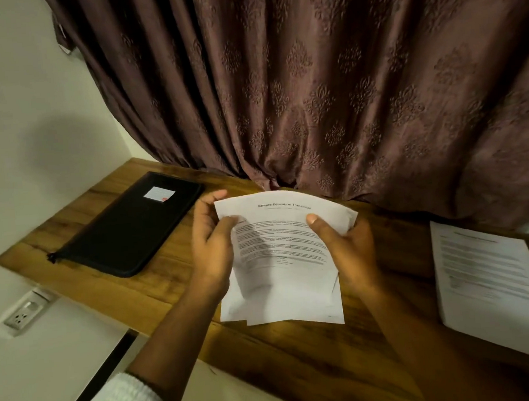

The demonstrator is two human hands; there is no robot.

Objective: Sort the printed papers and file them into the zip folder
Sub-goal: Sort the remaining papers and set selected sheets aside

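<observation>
Holding a few printed sheets (279, 255) over the wooden desk (176, 300), the person has both hands on them. The left hand (211, 248) pinches the upper left edge with its thumb on the front. The right hand (351, 250) grips the right edge, thumb pressed down on the text. The top sheet is headed "Sample Education Transcript". Its top bows upward, and at least one more sheet pokes out of line at the lower left corner.

The step looks like sorting: reading the heading and squaring the sheets. It would go best with a light grip, so the bowed top does not crease, and with the bottom edges tapped level on the wood before anything is filed.

The black zip folder (127, 225) lies flat to the left, well apart from the hands. It appears zipped shut, so it would need opening first. A stack of printed papers (487, 272) rests to the right. Bare wood between folder and stack leaves room to work. The brown curtain (311, 87) hangs close behind, and the wall (31, 107) closes off the left end.
</observation>
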